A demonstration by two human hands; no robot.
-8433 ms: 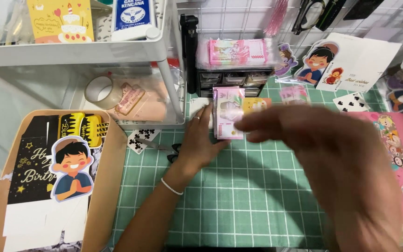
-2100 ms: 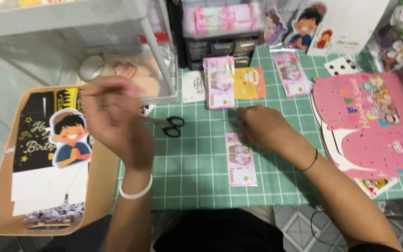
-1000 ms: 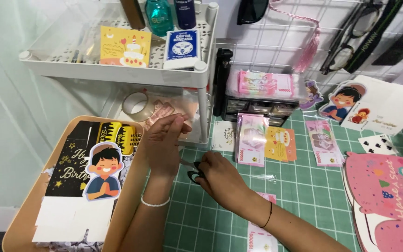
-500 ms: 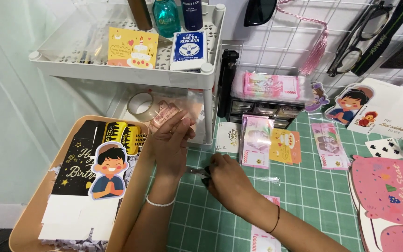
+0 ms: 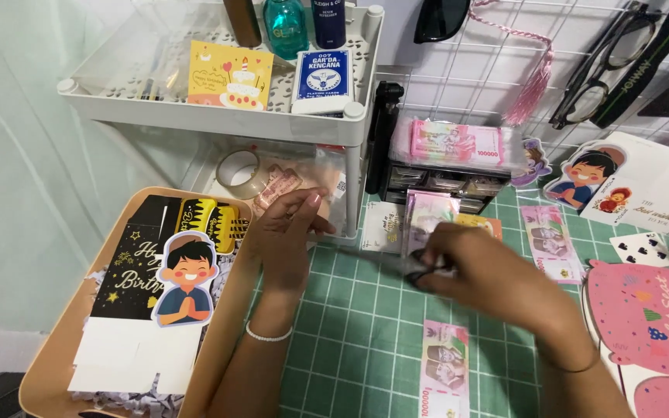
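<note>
My left hand [image 5: 286, 236] is at the foot of the white shelf rack [image 5: 218, 116], just right of a clear tape roll [image 5: 238, 172]. Its fingertips are pinched on what looks like a thin strip of clear tape. My right hand [image 5: 497, 282] is over the green cutting mat [image 5: 350, 325] and grips dark scissors [image 5: 416, 271]. Their blades point left toward my left hand. A sleeved pink banknote [image 5: 444, 370] lies on the mat below my right hand. A small stack of banknotes [image 5: 427, 217] lies just beyond it.
A tan tray [image 5: 48, 364] at the left holds a black birthday card and a cartoon boy cutout [image 5: 183, 279]. A small drawer unit [image 5: 443, 182] carries a banknote bundle [image 5: 454, 143]. Pink cards [image 5: 656, 321], a playing card [image 5: 648, 249] and cartoon cutouts lie at the right. Glasses hang on the wire grid.
My right hand has moved right and away from the left with the scissors. My left hand has drawn back slightly from the tape roll. The view has shifted a little.
</note>
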